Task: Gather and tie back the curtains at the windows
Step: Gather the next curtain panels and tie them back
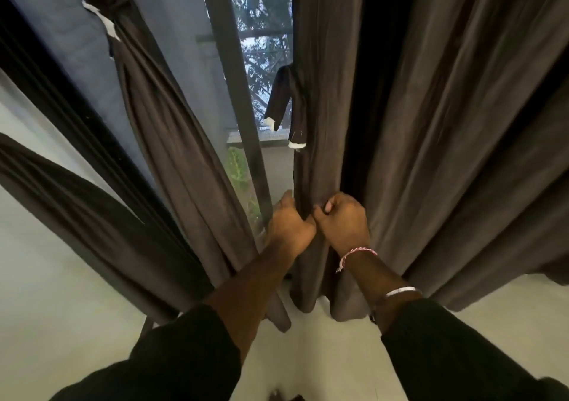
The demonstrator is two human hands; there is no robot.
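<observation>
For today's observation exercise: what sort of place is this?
Probably an indoor room beside tall windows: long dark brown fabric curtains, a dark metal window frame with trees outside, and a pale smooth floor.

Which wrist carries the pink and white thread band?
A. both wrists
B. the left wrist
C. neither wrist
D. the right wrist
D: the thread band sits just behind the right hand, while the wrist of the left hand is bare.
</observation>
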